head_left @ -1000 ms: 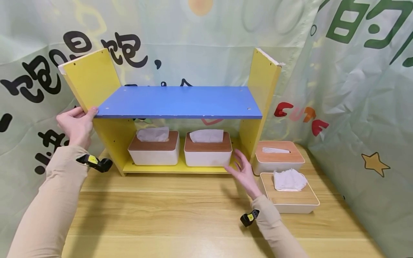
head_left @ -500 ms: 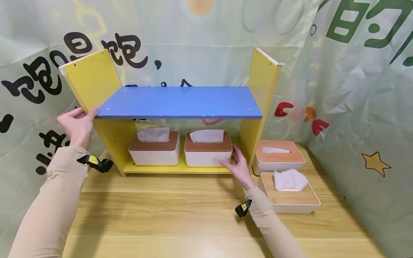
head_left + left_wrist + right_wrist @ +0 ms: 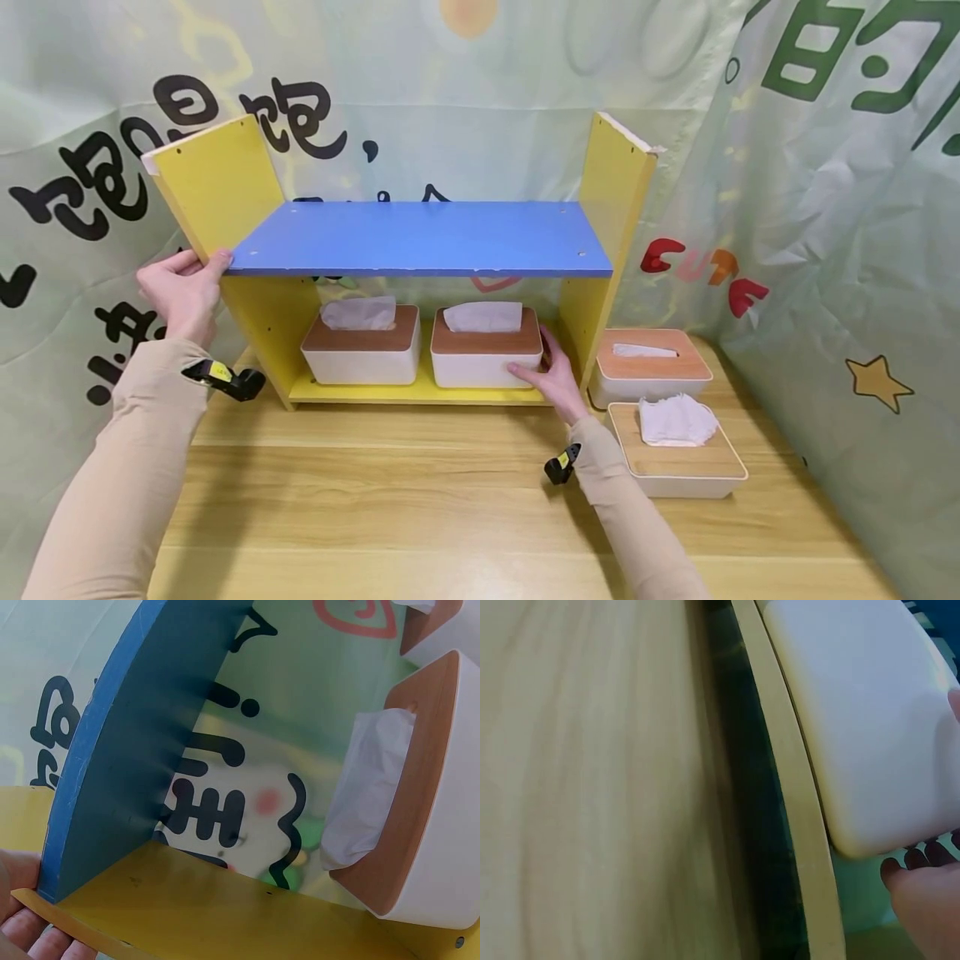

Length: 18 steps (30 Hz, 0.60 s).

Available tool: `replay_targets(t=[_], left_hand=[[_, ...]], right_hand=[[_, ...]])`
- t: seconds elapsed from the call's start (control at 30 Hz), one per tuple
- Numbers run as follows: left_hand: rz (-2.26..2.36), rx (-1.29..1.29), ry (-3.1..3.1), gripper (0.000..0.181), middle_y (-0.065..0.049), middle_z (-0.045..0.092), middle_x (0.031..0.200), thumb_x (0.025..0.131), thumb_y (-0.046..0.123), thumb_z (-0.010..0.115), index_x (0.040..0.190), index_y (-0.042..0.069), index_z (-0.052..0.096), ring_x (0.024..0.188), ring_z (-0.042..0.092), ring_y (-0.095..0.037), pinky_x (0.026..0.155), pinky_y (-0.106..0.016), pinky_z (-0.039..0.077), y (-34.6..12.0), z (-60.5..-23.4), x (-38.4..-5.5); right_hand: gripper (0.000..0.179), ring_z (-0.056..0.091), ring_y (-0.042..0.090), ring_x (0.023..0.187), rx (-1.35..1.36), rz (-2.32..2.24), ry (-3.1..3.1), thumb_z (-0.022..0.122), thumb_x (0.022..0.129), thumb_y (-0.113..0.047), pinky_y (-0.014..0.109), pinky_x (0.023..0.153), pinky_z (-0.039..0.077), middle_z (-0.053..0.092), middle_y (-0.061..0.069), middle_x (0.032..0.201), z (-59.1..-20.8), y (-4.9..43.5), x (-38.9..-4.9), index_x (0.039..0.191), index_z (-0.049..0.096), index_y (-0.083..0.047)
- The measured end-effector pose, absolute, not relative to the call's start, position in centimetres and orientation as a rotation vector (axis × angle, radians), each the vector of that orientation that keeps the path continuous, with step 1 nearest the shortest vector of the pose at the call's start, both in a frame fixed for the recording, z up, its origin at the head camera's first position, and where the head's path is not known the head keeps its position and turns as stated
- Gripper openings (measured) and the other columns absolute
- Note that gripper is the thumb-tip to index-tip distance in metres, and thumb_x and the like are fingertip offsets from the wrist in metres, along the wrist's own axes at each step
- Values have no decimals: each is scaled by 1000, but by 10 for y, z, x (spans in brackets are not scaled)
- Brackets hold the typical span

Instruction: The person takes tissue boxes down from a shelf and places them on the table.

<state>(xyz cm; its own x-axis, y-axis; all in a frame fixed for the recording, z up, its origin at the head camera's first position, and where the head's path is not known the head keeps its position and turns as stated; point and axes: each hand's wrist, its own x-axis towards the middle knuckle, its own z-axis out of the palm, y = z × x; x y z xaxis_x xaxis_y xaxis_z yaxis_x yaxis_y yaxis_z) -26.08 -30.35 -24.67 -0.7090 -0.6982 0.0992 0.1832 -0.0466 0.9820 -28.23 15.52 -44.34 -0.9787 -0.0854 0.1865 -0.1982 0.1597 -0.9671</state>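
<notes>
My left hand [image 3: 180,292] grips the left side of a small yellow-and-blue shelf [image 3: 420,237]. Its thumb lies at the blue board's front corner, the other fingers round the outside of the yellow side panel [image 3: 225,907]. Two white tissue boxes with brown wooden lids stand on the shelf's yellow bottom board. At the right-hand tissue box [image 3: 483,367] my right hand [image 3: 558,379] holds the right front corner, thumb on the front face and fingers along the right side. The left-hand tissue box [image 3: 363,367] stands apart from both hands.
Outside the shelf, on the wooden table [image 3: 390,500], two more tissue boxes stand to the right: a rear one [image 3: 652,387] close to the side panel and a front one [image 3: 682,483] beside my right forearm. A printed cloth [image 3: 480,150] hangs behind and at both sides.
My right hand has moved left from just beside the right-hand tissue box onto its corner. The left hand keeps its hold on the shelf, and the boxes look unmoved.
</notes>
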Motion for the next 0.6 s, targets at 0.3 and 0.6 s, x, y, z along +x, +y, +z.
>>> replay_targets(t=[0.3,0.6], left_hand=[[-1819,555,-1621,45,18,65,63,79,8,84,122,6,72,68,64,3,64,-6,51,-303,-246,-261],[-1821,558,-1624,46,19,65,63,80,8,83,124,5,71,69,64,3,64,-6,51,-303,-246,-260]], right_hand=[[99,18,32,157,329,1922,-2394,77,90,-25,52,127,23,11,8,171,-445,160,-294,163,10,-16],[103,14,31,157,345,1967,-2379,78,88,-22,55,127,22,10,7,171,-446,159,-302,163,8,-18]])
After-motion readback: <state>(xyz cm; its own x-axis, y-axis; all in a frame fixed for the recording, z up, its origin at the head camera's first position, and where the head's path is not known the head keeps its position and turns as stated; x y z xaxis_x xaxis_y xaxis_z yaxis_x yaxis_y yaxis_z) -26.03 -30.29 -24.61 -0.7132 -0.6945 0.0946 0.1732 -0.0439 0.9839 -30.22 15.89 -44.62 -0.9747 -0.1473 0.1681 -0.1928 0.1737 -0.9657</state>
